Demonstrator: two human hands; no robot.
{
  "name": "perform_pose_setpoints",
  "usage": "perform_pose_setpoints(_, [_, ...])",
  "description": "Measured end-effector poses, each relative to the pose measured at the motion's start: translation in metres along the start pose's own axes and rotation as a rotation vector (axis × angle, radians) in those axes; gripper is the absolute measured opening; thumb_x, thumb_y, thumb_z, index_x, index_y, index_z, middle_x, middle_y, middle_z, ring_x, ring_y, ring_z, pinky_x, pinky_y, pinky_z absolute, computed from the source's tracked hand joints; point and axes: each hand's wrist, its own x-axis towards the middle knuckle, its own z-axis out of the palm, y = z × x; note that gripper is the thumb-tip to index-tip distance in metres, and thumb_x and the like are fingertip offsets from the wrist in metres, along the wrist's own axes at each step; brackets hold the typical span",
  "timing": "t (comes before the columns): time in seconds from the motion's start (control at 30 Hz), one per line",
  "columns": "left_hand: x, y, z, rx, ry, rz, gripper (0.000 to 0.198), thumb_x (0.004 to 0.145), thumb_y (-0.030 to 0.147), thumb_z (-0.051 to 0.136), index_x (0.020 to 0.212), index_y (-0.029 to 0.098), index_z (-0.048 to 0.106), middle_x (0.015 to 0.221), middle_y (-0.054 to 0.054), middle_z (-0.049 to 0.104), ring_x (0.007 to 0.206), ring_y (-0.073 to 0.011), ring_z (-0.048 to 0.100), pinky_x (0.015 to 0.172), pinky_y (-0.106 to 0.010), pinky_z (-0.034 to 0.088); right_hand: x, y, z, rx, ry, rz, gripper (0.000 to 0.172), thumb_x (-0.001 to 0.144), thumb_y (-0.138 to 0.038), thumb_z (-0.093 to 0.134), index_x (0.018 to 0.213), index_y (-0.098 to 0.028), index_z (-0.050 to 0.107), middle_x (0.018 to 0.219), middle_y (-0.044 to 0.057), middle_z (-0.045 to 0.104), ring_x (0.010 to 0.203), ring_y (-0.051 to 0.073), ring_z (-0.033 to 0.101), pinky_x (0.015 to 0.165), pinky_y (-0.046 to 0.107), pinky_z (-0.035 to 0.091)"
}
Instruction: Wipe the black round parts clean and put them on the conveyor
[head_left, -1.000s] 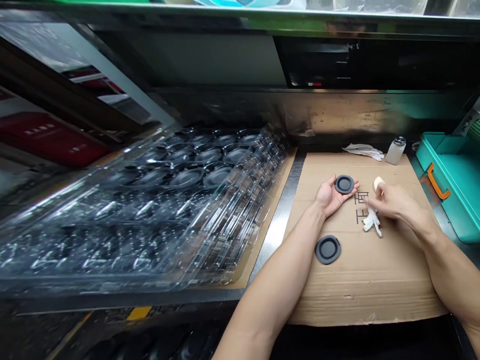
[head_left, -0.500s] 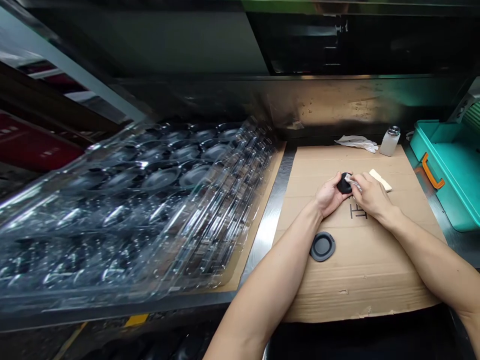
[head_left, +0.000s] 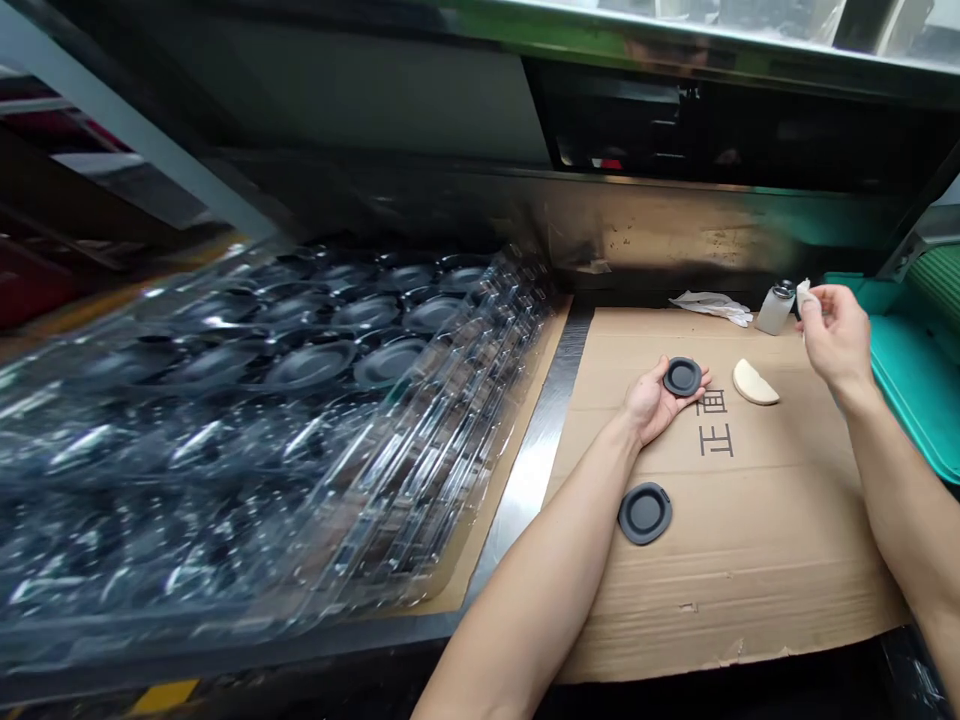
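My left hand (head_left: 654,402) lies palm up on the cardboard sheet (head_left: 750,520) and holds a round black disc (head_left: 682,377) at its fingertips. My right hand (head_left: 831,335) is raised at the far right, fingers pinched on a small white cloth (head_left: 803,294) right beside a small clear bottle with a metal cap (head_left: 774,306). A second black disc (head_left: 644,513) lies flat on the cardboard next to my left forearm. A pale beige wedge-shaped piece (head_left: 754,383) rests on the cardboard between my hands.
A stack of clear plastic trays (head_left: 300,400) holding several black discs fills the left side. A teal bin (head_left: 911,375) stands at the right edge. A crumpled white cloth (head_left: 711,303) lies at the cardboard's far edge, below a metal back wall.
My right hand left the disc it was wiping and moved up and right to the bottle, carrying the white cloth. The left hand still holds the disc.
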Motion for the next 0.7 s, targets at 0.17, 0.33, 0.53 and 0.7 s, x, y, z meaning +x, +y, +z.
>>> perform_pose_setpoints(0.17, [0.000,-0.002,0.001,0.014,-0.016,-0.007,0.042,0.108,0.038,0.035,0.111,0.010,0.067,0.118,-0.024,0.074,0.107,-0.0287,0.075,0.085,-0.037,0.060,0.083,0.025,-0.004,-0.409,-0.113,-0.061,0.035,0.096,-0.030,0.049,0.118,-0.015,0.072,0.116,0.017,0.072,0.107,0.030,0.065,0.095,0.039,0.048])
perform_pose_setpoints(0.33, [0.000,-0.002,0.002,0.001,-0.013,-0.001,0.040,0.107,0.038,0.039,0.110,0.009,0.067,0.117,-0.025,0.074,0.105,-0.0286,0.076,0.084,-0.036,0.060,0.117,0.035,0.012,-0.571,-0.409,-0.116,0.035,0.092,-0.022,0.055,0.118,-0.016,0.078,0.109,0.017,0.074,0.102,0.029,0.067,0.090,0.037,0.049])
perform_pose_setpoints(0.53, [0.000,0.000,0.003,-0.017,-0.035,-0.009,0.041,0.107,0.041,0.040,0.109,0.009,0.066,0.118,-0.025,0.074,0.104,-0.0285,0.076,0.082,-0.035,0.060,0.135,0.040,0.006,-0.571,-0.431,-0.082,0.034,0.092,-0.021,0.059,0.119,-0.016,0.079,0.107,0.014,0.076,0.098,0.024,0.067,0.090,0.034,0.049])
perform_pose_setpoints(0.7, [0.001,0.001,0.003,-0.040,-0.033,-0.026,0.043,0.107,0.044,0.040,0.109,0.011,0.067,0.112,-0.022,0.076,0.099,-0.0269,0.077,0.083,-0.035,0.059,0.106,0.006,-0.009,-0.456,-0.260,-0.132,0.036,0.097,-0.027,0.054,0.120,-0.011,0.078,0.109,0.018,0.076,0.104,0.027,0.067,0.092,0.038,0.047])
